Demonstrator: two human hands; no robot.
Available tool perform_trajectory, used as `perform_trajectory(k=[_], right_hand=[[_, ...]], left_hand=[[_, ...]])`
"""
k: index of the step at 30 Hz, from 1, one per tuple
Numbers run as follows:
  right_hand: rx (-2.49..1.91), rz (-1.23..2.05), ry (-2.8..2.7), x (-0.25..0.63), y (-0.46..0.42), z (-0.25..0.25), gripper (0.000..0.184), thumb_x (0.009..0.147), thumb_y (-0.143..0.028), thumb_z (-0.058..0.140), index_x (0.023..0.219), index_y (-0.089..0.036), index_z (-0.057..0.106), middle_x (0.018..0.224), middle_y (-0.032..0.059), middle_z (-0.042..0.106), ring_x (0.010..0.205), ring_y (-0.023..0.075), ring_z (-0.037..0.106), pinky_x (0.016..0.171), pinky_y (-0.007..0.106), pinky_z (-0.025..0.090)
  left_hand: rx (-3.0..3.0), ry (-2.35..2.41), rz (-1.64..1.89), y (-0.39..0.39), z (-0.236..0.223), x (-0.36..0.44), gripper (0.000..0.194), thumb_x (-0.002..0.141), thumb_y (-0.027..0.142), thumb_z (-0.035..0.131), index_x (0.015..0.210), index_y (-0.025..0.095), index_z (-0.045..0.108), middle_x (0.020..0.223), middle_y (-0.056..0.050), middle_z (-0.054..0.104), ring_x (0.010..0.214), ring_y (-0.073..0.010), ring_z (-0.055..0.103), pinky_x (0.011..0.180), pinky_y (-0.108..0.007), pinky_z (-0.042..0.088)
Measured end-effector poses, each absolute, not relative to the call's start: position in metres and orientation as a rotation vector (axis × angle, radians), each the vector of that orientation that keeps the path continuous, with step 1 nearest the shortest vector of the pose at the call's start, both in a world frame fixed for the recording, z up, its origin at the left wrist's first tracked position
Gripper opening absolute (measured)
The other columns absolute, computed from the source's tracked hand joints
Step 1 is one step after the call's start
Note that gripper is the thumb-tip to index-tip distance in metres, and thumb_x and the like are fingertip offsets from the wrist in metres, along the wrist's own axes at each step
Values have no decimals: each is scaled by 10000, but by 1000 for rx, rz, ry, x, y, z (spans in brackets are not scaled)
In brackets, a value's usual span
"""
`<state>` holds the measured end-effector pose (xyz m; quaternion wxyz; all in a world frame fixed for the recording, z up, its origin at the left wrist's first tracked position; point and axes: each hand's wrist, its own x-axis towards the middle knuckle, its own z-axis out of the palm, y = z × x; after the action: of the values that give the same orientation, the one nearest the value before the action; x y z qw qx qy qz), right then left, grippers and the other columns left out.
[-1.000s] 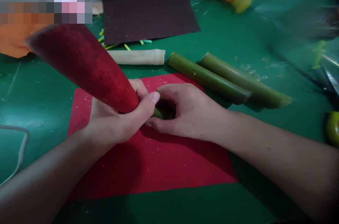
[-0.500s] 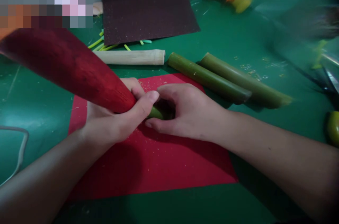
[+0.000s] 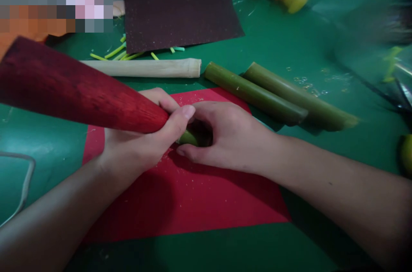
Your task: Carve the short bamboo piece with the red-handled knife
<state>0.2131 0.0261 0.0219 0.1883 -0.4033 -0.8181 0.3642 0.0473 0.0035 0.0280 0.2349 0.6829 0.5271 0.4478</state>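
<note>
Left hand [image 3: 138, 147]: I have it clamped on the lower end of the red rod [image 3: 86, 87], which slants to the left edge of the frame. Right hand [image 3: 238, 134]: curled over the held tube [image 3: 189, 138], only a short green stretch of which shows, at frame centre. Hands meet there, left thumb tip close by the right fingers; contact unclear. The tube sits over the red sheet [image 3: 206, 203], resting or just above, I cannot tell.

Handling, my judgement: keep the right grip firm so the tube cannot roll, and move the rod with small, even pressure. The meeting point is hidden under the fingers, so force should stay low and the thumb out of line. Slipping is the main risk.

Materials: rod has a streaked, blotchy surface, darker toward its broad-looking far end. Held tube is smooth and rounded, probably bamboo. Sheet is thin, matt, sprinkled with pale shavings. Right of centre, the near tube [image 3: 257, 94] and far tube [image 3: 302, 97] lie side by side, glossy green, on the counter [image 3: 199, 255]. Pale stick [image 3: 154, 68], upper centre: dry-looking, ridged near one end. Dark sheet [image 3: 180, 12] behind: flat, flecked.
</note>
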Motion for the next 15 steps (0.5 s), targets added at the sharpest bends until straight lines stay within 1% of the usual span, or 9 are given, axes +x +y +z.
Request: perform_trajectory(k=[2, 5, 10, 15], right_hand=[[-1147, 1021, -2308, 214, 26, 22, 228, 727, -311, 750, 861, -152, 657, 751, -25, 581, 652, 97, 450, 616, 276, 303], [-1161, 1015, -2308, 214, 26, 22, 225, 728, -320, 750, 852, -158, 655, 750, -25, 580, 652, 99, 447, 608, 276, 293], [-1155, 1009, -2294, 213, 26, 21, 222, 730, -319, 759, 774, -162, 610, 728, -27, 560, 666, 101, 446, 626, 276, 300], [-1157, 997, -2289, 213, 25, 22, 215, 740, -314, 749, 763, -164, 596, 730, -25, 560, 682, 105, 452, 642, 276, 304]], left_hand=[[1838, 1431, 1258, 3, 29, 48, 267, 810, 235, 691, 562, 208, 596, 526, 62, 590, 437, -46, 504, 385, -158, 396], [1797, 1387, 1279, 2, 30, 48, 299, 800, 209, 666, 522, 204, 557, 495, 59, 542, 425, -44, 477, 389, -161, 400], [1838, 1368, 1201, 2, 30, 47, 284, 781, 169, 662, 517, 205, 566, 486, 60, 543, 422, -44, 484, 372, -154, 375], [1871, 1351, 1200, 1, 26, 47, 277, 793, 170, 665, 535, 207, 572, 495, 62, 556, 433, -61, 508, 407, -164, 422]])
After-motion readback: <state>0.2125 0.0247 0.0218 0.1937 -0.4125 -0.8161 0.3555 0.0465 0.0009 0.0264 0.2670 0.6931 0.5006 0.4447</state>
